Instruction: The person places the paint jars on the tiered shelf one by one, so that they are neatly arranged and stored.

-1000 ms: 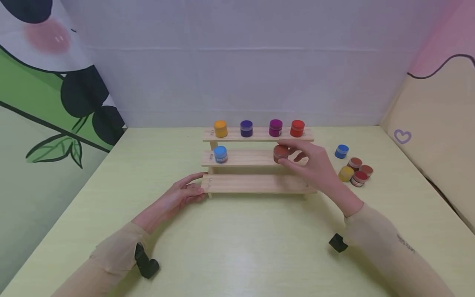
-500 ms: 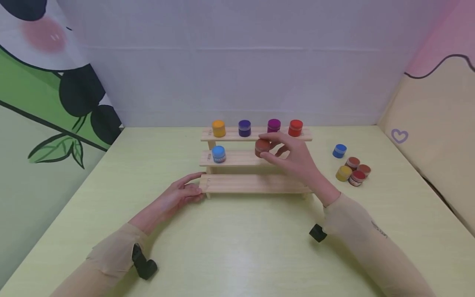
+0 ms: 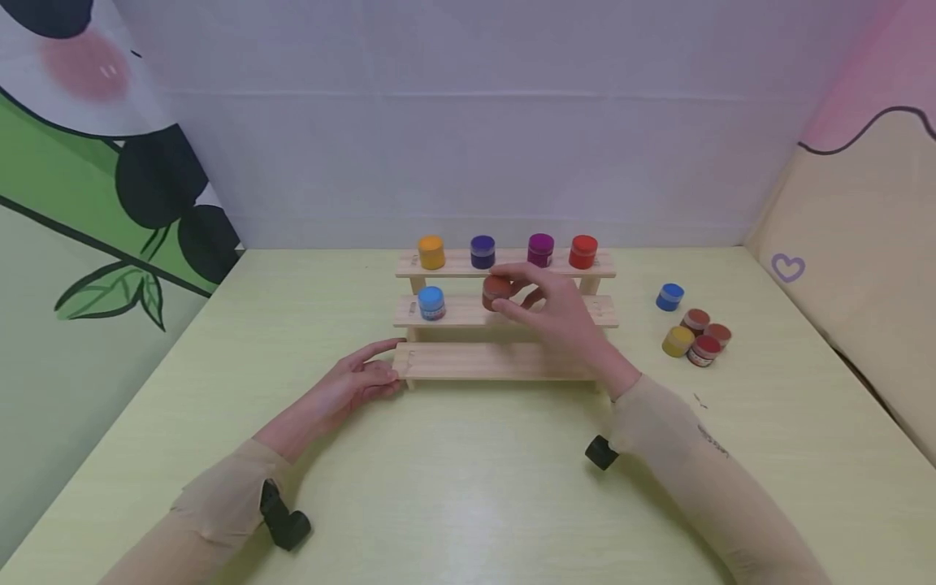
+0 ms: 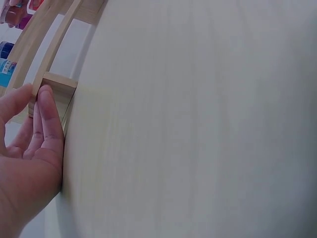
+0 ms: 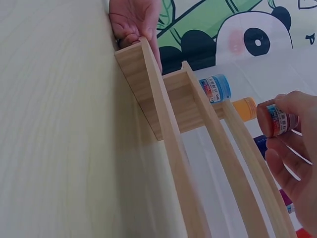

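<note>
My right hand (image 3: 557, 307) pinches a reddish-brown paint jar (image 3: 496, 292) between thumb and fingers, over the middle shelf of a three-step wooden rack (image 3: 504, 362). In the right wrist view this labelled jar (image 5: 276, 119) is tilted and stands off from the shelf edges. At the rack's lower left corner, my left hand (image 3: 358, 379) holds the end of the bottom shelf, with thumb and fingers (image 4: 48, 111) around the board's end. A light blue jar (image 3: 431, 303) sits at the left of the middle shelf. Along the top shelf stand orange (image 3: 431, 253), dark blue (image 3: 483, 253), purple (image 3: 540, 250) and red jars (image 3: 582, 253).
On the table right of the rack is a blue jar (image 3: 669, 297). Close by it, a yellow jar (image 3: 678, 341), a dark red jar (image 3: 704, 351) and two brownish jars (image 3: 695, 321) cluster together. A pale cloth wall (image 3: 468, 162) rises behind the table.
My right hand has carried the brown jar leftward along the middle shelf, from below the purple jar to near the dark blue one. The left hand stays on the rack.
</note>
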Demonstrator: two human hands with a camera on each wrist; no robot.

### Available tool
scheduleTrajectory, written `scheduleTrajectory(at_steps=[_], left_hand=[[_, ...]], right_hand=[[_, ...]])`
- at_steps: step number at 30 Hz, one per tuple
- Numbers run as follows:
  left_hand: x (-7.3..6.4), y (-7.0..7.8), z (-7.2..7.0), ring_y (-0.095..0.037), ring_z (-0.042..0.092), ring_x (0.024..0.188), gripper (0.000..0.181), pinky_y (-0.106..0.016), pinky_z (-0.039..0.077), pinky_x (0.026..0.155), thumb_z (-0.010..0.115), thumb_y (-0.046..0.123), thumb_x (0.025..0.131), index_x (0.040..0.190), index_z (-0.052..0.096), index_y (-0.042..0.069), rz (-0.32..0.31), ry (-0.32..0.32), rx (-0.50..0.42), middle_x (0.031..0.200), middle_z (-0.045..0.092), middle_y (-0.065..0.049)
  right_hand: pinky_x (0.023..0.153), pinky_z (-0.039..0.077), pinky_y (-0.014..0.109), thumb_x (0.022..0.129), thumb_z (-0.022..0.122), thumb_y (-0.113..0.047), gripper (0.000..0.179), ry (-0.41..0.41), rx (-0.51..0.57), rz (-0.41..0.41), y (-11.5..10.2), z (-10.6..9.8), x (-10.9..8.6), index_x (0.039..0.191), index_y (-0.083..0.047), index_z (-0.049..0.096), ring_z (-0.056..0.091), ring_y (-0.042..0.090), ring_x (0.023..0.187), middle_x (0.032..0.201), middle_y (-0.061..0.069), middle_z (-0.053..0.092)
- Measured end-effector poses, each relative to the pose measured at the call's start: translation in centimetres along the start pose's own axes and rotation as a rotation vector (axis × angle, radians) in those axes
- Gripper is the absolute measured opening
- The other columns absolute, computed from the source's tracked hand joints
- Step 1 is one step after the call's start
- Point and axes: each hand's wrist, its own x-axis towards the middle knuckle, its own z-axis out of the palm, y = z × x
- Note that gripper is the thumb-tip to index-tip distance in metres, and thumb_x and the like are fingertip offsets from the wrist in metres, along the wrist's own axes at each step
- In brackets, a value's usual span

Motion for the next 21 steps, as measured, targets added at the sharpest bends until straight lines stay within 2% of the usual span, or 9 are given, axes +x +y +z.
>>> scheduleTrajectory(at_steps=[8,14,21], left_hand=[[-0.1,0.1,0.0,-0.004,0.068,0.091,0.065,-0.018,0.055,0.086,0.055,0.01,0.1,0.157,0.024,0.01,-0.005,0.003,0.013,0.104,0.067,0.006],[-0.1,0.1,0.0,-0.004,0.068,0.093,0.065,-0.018,0.055,0.088,0.055,0.011,0.1,0.157,0.024,0.01,-0.001,0.0,0.021,0.108,0.065,0.005],[-0.1,0.2,0.0,-0.004,0.068,0.093,0.064,-0.018,0.055,0.088,0.054,0.01,0.1,0.157,0.024,0.01,-0.001,0.001,0.021,0.108,0.065,0.005]], right_hand=[[0.083,0.056,0.032,0.091,0.072,-0.024,0.042,-0.036,0.028,0.094,0.5,1.2,0.3,0.132,-0.02,0.062,0.06,0.01,0.103,0.116,-0.006,0.068],[0.089,0.056,0.033,0.092,0.071,-0.026,0.046,-0.068,0.053,0.163,0.7,1.8,0.3,0.136,-0.028,0.058,0.062,0.011,0.105,0.121,-0.007,0.067],[0.093,0.054,0.036,0.092,0.07,-0.026,0.048,-0.09,0.07,0.205,0.9,2.2,0.3,0.138,-0.026,0.057,0.064,0.015,0.104,0.123,-0.004,0.067]])
